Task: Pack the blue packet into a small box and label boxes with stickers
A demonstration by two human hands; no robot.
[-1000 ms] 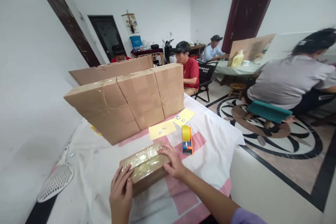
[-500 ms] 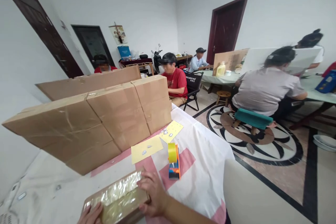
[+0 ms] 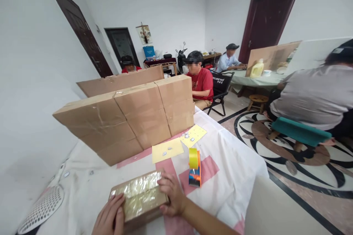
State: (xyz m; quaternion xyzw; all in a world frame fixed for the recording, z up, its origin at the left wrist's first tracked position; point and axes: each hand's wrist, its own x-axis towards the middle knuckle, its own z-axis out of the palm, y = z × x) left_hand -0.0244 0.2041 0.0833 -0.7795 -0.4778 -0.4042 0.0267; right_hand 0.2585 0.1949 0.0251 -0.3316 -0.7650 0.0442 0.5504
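Note:
A small cardboard box (image 3: pixel 143 200) lies on the cloth in front of me, with shiny clear tape stuck across its top. My left hand (image 3: pixel 109 214) is closed on its left end, fingers over the top edge. At the opposite end my right hand (image 3: pixel 171 195) grips the right side, fingertips on the top and thumb lower down at the near corner. A tape dispenser (image 3: pixel 195 176) with a yellow tape roll (image 3: pixel 193 158) stands to the right of the box, touched by neither hand. The box's underside is hidden.
Stacked cardboard boxes (image 3: pixel 138 115) form a wall across the table. Two yellow sheets (image 3: pixel 167 150) with small pieces lie before it. A white perforated chair back (image 3: pixel 41 207) is at left. A person in red (image 3: pixel 202 84) sits beyond; others sit at a table (image 3: pixel 255 79) on the right.
My view has swung left, so the scene sits further right. Both hands stay on the box; more of my left hand now shows, and its fingers lie further over the box's left end.

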